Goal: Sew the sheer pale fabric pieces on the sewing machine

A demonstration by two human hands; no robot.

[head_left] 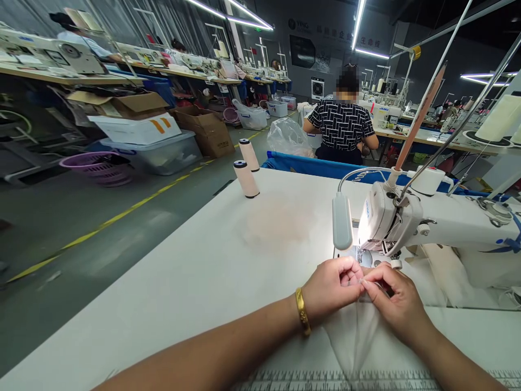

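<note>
The fabric (pixel 355 338) is whitish, the bracelet (pixel 302 312) gold.

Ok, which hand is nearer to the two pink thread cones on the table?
Left. The left hand is on the side toward the thread cones, though well apart from them; the right hand is beyond it, to its right, farther from the cones.

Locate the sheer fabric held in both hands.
In the head view, the sheer fabric is low, right of centre, running from the left hand and right hand toward the ruler markings.
</note>
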